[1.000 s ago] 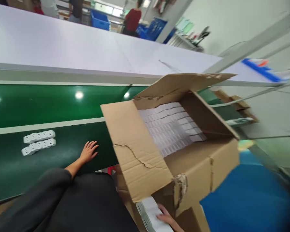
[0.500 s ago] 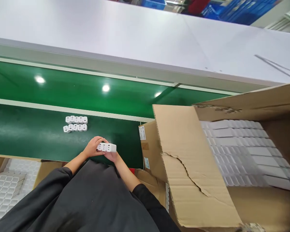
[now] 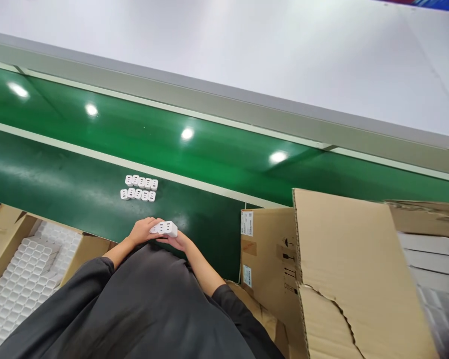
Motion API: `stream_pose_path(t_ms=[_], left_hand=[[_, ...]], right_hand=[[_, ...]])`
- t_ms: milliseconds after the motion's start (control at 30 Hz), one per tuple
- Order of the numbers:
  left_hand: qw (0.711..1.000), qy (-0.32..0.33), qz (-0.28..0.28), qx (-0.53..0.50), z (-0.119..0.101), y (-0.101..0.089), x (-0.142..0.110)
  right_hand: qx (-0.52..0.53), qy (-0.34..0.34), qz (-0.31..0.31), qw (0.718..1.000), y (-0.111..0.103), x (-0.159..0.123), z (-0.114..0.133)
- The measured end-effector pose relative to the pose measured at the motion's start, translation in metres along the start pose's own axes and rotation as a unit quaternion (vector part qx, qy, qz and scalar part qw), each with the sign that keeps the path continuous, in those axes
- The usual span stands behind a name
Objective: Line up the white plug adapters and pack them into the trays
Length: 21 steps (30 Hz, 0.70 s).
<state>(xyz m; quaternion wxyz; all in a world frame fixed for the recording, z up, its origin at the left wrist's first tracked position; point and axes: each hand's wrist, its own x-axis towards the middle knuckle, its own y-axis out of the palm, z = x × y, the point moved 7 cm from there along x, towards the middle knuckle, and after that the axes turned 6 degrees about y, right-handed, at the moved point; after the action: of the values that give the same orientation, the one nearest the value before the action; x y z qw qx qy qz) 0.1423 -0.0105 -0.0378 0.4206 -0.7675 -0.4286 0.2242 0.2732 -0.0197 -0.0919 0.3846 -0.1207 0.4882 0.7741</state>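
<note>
Close to my body, a short row of white USB chargers (image 3: 168, 228) lies between my two hands, port faces turned toward me. My left hand (image 3: 142, 231) curls around the row's left end, its fingers over the top. Beneath and to the right, my right hand (image 3: 178, 241) supports the same row; its fingers are partly hidden. Just beyond, more white chargers (image 3: 141, 182) stand in two short rows on the dark green work surface (image 3: 205, 224), ports facing up.
At lower left, an open carton (image 3: 72, 257) holds many white chargers or casings in trays. A cardboard box (image 3: 267, 249) stands right of my arm, with a torn flap (image 3: 344, 259) and white packs (image 3: 430, 254) behind it. A white ledge (image 3: 209, 45) runs across the back.
My view has turned to the right and tilted, so the surroundings sit differently in the picture. Both hands still hold the charger row; the standing rows look unchanged.
</note>
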Motion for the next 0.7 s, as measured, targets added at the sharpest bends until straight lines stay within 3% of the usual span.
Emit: stream_pose_path(t_ms=[167,367,533,700], left_hand=[[0.998,-0.028,0.006,0.061,0.039,-0.025,-0.007],[0.995,-0.028,0.009,0.097,0.083,-0.056,0.004],[0.995,-0.012,0.008,0.095,0.090,-0.064,0.014],[0.995,-0.040,-0.037,0.084,0.088,-0.068,0.007]], right_hand=[[-0.008,-0.028,-0.093,0.995,-0.027,0.003,0.002],[-0.032,-0.050,-0.118,0.991,-0.026,-0.007,0.000],[-0.040,-0.090,-0.120,0.988,-0.018,-0.017,0.006],[-0.082,-0.124,-0.161,0.976,-0.015,-0.006,0.017]])
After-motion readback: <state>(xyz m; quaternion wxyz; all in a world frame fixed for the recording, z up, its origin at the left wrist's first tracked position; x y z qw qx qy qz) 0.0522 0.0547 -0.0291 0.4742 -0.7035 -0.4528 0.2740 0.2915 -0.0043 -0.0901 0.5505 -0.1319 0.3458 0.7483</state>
